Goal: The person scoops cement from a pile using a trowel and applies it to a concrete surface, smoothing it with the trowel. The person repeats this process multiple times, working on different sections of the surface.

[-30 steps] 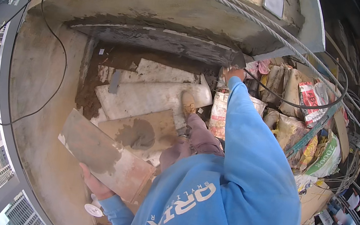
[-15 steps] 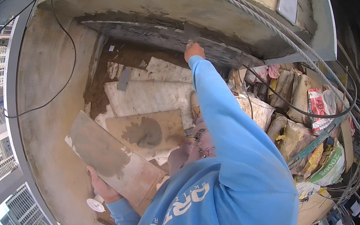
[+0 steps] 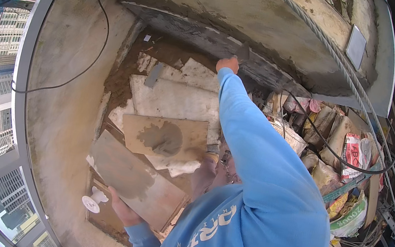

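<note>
My right hand (image 3: 228,64) reaches forward, closed around a flat grey trowel (image 3: 243,53). Its blade lies against the dark, wet cement strip (image 3: 196,32) low on the concrete wall; the handle is hidden in my fist. Near my body, my left hand (image 3: 122,209) grips the lower edge of a long board (image 3: 165,199), which is tilted and smeared with grey cement. Beyond it, a heap of wet cement (image 3: 163,139) sits on a brown board (image 3: 196,131) on the ground.
Pale sheets (image 3: 175,101) cover the dirt, with a grey flat piece (image 3: 153,74) on them. A white spool (image 3: 92,202) stands near my left hand. Filled sacks (image 3: 331,136) pile up at right. A steel cable (image 3: 323,36) and a black cord (image 3: 106,33) cross the space.
My right hand has moved right along the cement strip with the trowel. The whole view has shifted, so the scene sits differently. My left hand still holds the board.
</note>
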A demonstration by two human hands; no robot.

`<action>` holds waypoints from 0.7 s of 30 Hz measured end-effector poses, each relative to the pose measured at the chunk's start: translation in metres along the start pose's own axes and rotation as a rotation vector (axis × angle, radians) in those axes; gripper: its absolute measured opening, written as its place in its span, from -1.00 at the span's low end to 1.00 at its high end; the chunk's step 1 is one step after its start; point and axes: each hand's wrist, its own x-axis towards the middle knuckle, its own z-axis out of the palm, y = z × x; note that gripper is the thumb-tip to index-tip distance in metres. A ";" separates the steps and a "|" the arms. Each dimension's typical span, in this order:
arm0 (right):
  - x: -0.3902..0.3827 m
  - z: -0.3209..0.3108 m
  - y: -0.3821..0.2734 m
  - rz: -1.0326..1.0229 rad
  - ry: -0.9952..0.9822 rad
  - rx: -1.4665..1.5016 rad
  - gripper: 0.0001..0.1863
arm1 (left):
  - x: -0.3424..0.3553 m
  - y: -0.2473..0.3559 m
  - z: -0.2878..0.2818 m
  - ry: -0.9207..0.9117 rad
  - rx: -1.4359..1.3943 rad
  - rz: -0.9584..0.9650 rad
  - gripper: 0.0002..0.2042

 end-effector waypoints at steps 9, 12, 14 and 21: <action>-0.032 0.080 -0.105 -0.248 -0.348 0.091 -0.58 | -0.029 -0.008 0.003 0.086 -0.142 -0.015 -0.44; -0.054 0.043 -0.083 -0.390 -0.410 0.095 -0.54 | -0.033 -0.007 -0.003 0.077 -0.175 0.023 -0.43; -0.045 0.029 -0.063 -0.389 -0.346 0.075 -0.51 | -0.029 -0.004 -0.002 0.051 -0.156 0.041 -0.44; 0.019 0.038 -0.023 -0.177 -0.308 0.132 -0.71 | -0.014 -0.001 -0.006 0.080 -0.058 0.058 -0.47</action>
